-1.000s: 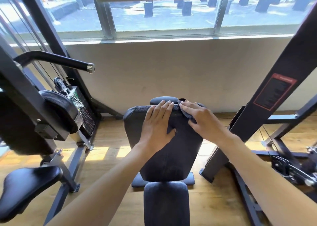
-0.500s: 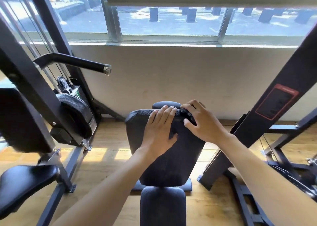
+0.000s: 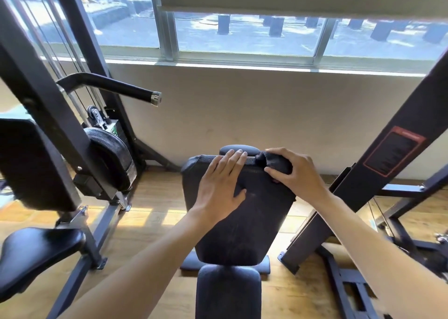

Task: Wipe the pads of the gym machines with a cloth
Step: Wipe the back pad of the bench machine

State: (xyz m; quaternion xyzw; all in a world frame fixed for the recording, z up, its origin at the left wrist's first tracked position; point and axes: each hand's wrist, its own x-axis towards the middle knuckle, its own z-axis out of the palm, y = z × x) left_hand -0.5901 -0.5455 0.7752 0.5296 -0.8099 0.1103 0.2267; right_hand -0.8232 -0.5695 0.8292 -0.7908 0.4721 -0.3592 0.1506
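At pad top edge | cloth [image 3: 276, 164] bunched in right-hand grip [image 3: 294, 173] | left hand [image 3: 221, 185] flat

Back pad [image 3: 242, 217] black, fine grained texture along top edge. Cloth [image 3: 276, 163] black. Seat pad [image 3: 228, 292] dark navy-black. Floor [image 3: 155, 195] honey-brown wood planks. Wall [image 3: 242, 110] beige. Warning label [image 3: 394, 151] black, red border.

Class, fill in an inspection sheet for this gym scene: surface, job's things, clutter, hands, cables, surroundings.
Surface: wooden floor, sunlit patches.
Job's things: back pad, upright; dark cloth, bunched at its top edge.
Clutter: nothing seen.
Hands: left hand flat on the pad; right hand grips the cloth.
Cables: machine cables run up at left.
Surroundings: window, seat pad, round pad, handle bar.
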